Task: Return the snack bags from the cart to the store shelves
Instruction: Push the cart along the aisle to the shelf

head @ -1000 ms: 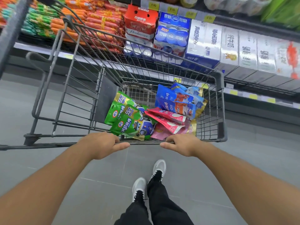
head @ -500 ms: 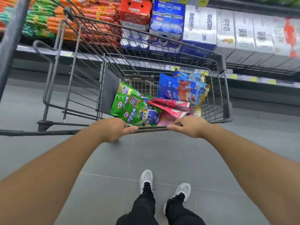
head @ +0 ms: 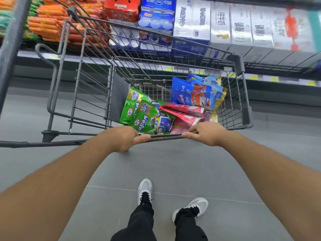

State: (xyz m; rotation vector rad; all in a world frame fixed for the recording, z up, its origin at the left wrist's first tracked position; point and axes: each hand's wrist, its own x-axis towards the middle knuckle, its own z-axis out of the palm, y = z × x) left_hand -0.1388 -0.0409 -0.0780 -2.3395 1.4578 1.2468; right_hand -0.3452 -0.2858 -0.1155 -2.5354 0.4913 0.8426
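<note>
Since half a second ago, the left foot has been brought forward past the right. Nearest, the cart's (head: 240, 63) rear rim is gripped by left hand (head: 124, 139) and right hand (head: 207, 133). Beyond, green snack bags (head: 139, 110), pink snack bags (head: 185, 113) and blue snack bags (head: 194, 95) lie inside; store shelves (head: 225, 32) stand farthest.

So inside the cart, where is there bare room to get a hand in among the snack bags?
Bare wire floor shows at the far end of the cart, bordered by green bags on the left and blue bags on the right. The near end is crowded: pink bags overlap the green ones beside the handle bar, which left hand and right hand grip.
</note>
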